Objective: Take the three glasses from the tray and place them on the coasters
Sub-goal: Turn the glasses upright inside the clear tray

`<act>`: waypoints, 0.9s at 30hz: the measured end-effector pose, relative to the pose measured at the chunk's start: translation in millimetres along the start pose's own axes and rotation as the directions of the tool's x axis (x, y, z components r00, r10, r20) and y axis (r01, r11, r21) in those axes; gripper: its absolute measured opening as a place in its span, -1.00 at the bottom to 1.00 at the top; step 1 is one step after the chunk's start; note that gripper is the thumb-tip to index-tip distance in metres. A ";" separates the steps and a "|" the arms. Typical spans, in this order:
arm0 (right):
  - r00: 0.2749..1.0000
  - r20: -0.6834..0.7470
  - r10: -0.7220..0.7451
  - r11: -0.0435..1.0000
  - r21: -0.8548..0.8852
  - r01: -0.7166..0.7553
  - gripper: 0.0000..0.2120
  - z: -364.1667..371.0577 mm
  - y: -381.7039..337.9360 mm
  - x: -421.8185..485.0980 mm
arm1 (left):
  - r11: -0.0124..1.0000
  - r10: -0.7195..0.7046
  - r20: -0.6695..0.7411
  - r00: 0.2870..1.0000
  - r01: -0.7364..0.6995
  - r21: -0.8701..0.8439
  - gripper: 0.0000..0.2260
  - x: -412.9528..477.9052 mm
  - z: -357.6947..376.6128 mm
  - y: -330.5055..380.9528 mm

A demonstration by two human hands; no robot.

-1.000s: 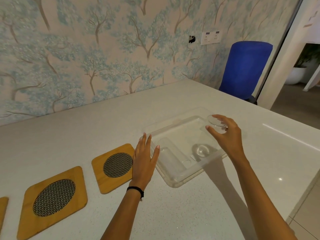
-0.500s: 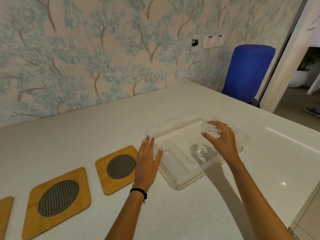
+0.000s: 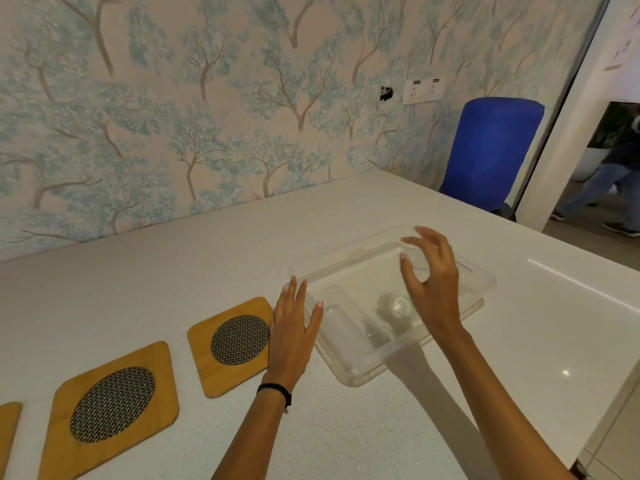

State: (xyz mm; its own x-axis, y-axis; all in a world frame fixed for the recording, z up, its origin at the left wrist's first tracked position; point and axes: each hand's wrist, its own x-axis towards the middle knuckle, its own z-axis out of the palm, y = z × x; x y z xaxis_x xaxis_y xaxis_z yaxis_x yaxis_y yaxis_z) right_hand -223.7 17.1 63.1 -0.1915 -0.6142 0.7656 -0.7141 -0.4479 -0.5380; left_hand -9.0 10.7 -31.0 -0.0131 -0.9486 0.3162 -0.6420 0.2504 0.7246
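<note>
Right hand (image 3: 433, 285) hovers over the clear plastic tray (image 3: 485, 282), fingers spread and curled, nothing clearly in its grip. An upright glass (image 3: 420, 259) seems to stand under the fingertips at the tray's far side, too transparent to be sure. Two more glasses lie on their sides below and left of that hand: one (image 3: 394, 308) shows its round base, the other (image 3: 337, 311) lies long-axis toward the near corner. Left hand (image 3: 294, 327) rests flat and open, empty, between the tray's edge and the nearest coaster (image 3: 232, 344). A second coaster (image 3: 110, 407) waits further left along the white bench (image 3: 173, 271). The right is nearer the glasses.
</note>
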 end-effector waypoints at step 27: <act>0.366 0.842 0.396 0.911 -0.410 -0.041 -0.59 93.4 -40.0 6.0 | 0.999 -0.011 -0.023 1.000 0.012 0.035 -0.45 0.9 1.5 -0.9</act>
State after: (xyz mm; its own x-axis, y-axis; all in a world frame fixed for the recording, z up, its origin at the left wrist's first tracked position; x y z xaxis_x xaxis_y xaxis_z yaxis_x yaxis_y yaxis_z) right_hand -133.4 -29.3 56.3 0.2144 -0.9494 -0.2296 -0.9188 -0.1163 -0.3772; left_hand -9.5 9.4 -32.3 0.0115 -0.9468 0.3216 -0.6684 0.2319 0.7068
